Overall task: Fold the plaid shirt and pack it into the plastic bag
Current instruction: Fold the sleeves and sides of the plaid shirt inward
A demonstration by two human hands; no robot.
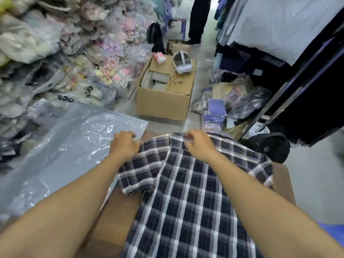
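Two hands on plaid shirt (188,198) atop brown cardboard surface (119,211), cluttered stockroom.

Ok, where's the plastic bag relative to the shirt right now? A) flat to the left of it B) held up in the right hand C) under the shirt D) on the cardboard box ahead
A: the plastic bag lies flat left of the plaid shirt.

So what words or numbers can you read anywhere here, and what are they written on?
"1/2", handwritten, with a scribble after it that I cannot read: on the flap of the open cardboard box.
"SOO", upside down and cut off: on a packed bag in the pile at left.
Black marks on a white packed bag: too blurred to read.
Plaid shirt and plastic bag: no writing shows.
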